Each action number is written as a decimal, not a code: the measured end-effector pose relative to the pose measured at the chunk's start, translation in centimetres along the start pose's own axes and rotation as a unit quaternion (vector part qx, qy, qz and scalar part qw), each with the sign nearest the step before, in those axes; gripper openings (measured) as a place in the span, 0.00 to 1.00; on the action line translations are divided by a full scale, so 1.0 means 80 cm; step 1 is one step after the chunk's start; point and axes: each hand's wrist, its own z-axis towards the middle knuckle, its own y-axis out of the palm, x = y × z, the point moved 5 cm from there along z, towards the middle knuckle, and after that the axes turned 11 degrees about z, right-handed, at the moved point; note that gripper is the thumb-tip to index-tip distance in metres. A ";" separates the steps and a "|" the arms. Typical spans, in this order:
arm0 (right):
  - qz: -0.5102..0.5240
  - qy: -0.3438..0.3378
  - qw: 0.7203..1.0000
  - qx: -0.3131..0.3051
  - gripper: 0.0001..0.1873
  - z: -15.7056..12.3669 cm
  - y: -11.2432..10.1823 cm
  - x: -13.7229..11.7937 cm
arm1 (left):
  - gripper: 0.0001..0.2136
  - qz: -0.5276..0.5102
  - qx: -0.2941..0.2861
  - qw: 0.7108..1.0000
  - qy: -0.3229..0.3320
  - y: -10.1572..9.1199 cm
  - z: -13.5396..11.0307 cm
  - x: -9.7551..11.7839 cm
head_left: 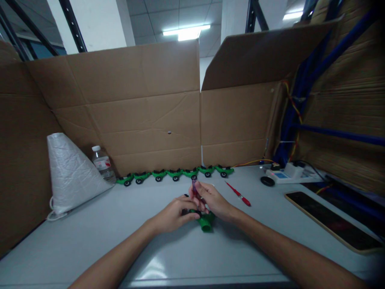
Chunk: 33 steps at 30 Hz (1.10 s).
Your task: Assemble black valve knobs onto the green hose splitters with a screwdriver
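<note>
In the middle of the table, my left hand (174,214) is closed on a green toy vehicle (206,223) with black parts, whose rounded green end points toward me. My right hand (212,198) grips the reddish-purple handle of a screwdriver (194,188), held upright with its shaft pointing down at the toy. Where the tip meets the toy is partly hidden by my fingers. Off to the right of my right hand, a second screwdriver (240,194), red with a thin shaft, lies on the table.
A row of several green toy vehicles (175,175) lines the back cardboard wall (144,120). On the left stand a silvery drawstring bag (73,176) and a water bottle (104,163). To the right are a black round cap (267,181), a power strip (296,175) and a phone (331,220).
</note>
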 end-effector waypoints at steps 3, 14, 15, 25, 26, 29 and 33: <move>-0.028 -0.003 1.000 0.000 0.35 -0.002 0.004 0.009 | 0.12 -0.001 0.012 1.000 -0.014 0.002 -0.001 -0.004; -0.229 -0.154 0.961 -0.006 0.24 -0.018 0.014 -0.019 | 0.14 -0.007 0.003 0.998 -0.058 0.010 -0.005 -0.022; -0.235 -0.162 0.958 0.002 0.23 -0.019 0.014 -0.022 | 0.13 -0.011 0.002 0.998 -0.057 0.010 -0.004 -0.021; -0.270 -0.186 0.945 0.007 0.14 -0.026 0.022 -0.030 | 0.13 -0.026 0.002 0.997 -0.072 0.016 -0.009 -0.030; -0.276 -0.192 0.942 0.006 0.13 -0.026 0.024 -0.033 | 0.13 -0.028 -0.002 0.997 -0.071 0.017 -0.009 -0.030; -0.290 -0.209 0.934 0.015 0.11 -0.028 0.025 -0.039 | 0.14 -0.024 -0.004 0.998 -0.065 0.014 -0.007 -0.026; -0.270 -0.212 0.938 0.039 0.12 -0.027 0.017 -0.037 | 0.13 -0.009 -0.001 0.998 -0.058 0.009 -0.005 -0.016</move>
